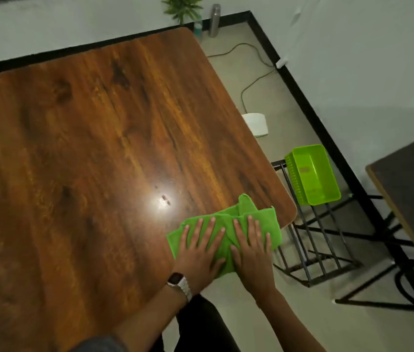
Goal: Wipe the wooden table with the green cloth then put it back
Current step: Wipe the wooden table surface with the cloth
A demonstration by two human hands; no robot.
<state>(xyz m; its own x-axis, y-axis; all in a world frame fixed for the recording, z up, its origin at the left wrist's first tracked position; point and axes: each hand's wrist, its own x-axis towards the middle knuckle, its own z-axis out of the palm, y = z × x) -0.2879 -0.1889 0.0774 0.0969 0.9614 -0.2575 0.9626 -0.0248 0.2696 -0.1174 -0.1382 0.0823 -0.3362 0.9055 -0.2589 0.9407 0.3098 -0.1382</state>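
Hands: left hand (199,252) and right hand (251,250) open, flat on green cloth (226,224) | spreads pressure for wiping | wooden table (86,148) near corner | green basket (312,174) beside, likely cloth's home

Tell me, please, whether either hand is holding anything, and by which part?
Nothing is gripped. The left hand and right hand lie flat, fingers spread, side by side on the cloth, pressing its middle onto the table near the corner.

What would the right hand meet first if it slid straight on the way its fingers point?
The right hand lies flat on the green cloth, fingers pointing up-table. Ahead lies the cloth's bunched far fold, then bare wooden table near its right edge. Nothing else seems to block that line.
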